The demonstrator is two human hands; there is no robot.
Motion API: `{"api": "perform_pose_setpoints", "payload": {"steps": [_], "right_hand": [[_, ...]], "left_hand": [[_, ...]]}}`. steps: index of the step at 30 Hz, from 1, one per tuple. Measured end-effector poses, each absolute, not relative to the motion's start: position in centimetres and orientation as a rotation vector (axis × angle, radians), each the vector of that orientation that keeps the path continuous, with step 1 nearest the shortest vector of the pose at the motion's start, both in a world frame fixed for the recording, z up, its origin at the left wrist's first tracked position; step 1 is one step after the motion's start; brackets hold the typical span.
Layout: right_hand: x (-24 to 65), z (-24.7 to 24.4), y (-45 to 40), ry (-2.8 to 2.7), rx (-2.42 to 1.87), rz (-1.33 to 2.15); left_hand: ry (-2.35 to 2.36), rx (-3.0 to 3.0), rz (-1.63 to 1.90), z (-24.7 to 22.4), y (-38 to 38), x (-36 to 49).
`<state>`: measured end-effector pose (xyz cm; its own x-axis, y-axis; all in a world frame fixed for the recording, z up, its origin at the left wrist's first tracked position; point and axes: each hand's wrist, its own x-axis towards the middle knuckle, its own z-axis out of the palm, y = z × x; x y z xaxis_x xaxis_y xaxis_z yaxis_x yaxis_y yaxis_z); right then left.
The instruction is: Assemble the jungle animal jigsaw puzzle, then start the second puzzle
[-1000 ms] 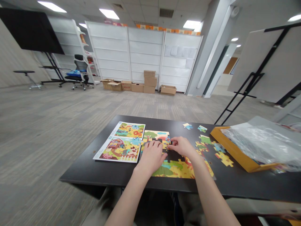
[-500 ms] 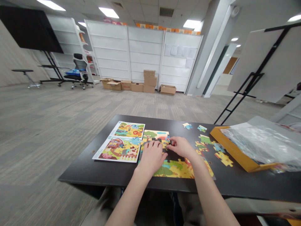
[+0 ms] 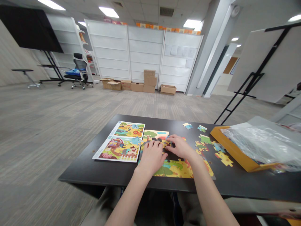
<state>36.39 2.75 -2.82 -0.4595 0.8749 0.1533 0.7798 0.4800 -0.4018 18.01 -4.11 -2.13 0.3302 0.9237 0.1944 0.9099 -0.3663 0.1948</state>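
A partly assembled jigsaw puzzle (image 3: pixel 175 169) with animals and trees lies on the dark table, gaps showing in its middle. My left hand (image 3: pixel 152 157) rests palm down on the puzzle's left side, fingers stretched out and hiding the pieces beneath. My right hand (image 3: pixel 177 147) is closed over the upper middle of the puzzle, thumb and fingertips around a small puzzle piece (image 3: pixel 167 143). Most of that piece is covered by the fingers. Left of the puzzle lies a printed picture sheet (image 3: pixel 122 142) with two scenes, a farm and a group of wild animals.
Several loose puzzle pieces (image 3: pixel 224 158) are scattered right of the puzzle, two more (image 3: pixel 187 126) near the far edge. A yellow box (image 3: pixel 235 150) with clear plastic wrapping (image 3: pixel 261 141) stands at the table's right. Cardboard boxes (image 3: pixel 150 81) and white shelving are beyond the table.
My right hand has shifted slightly left across the puzzle, its fingers now lower over the gap in the middle. My left hand stays in place.
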Motion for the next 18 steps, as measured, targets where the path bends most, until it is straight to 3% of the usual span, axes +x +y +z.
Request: {"api": "perform_pose_setpoints", "payload": {"steps": [9, 14, 18], "right_hand": [[37.6, -1.9, 3.1, -2.268, -1.436, 0.335], [42.7, -1.1, 4.2, -1.881, -1.752, 0.099], [44.5, -1.8, 3.9, -2.066, -1.773, 0.259]], "left_hand": [[1.749, 2.490, 0.432, -1.8, -4.0, 17.4], [1.842, 2.429, 0.488, -1.4, -3.5, 14.6], [1.968, 2.365, 0.460, -1.2, -3.2, 12.1]]}}
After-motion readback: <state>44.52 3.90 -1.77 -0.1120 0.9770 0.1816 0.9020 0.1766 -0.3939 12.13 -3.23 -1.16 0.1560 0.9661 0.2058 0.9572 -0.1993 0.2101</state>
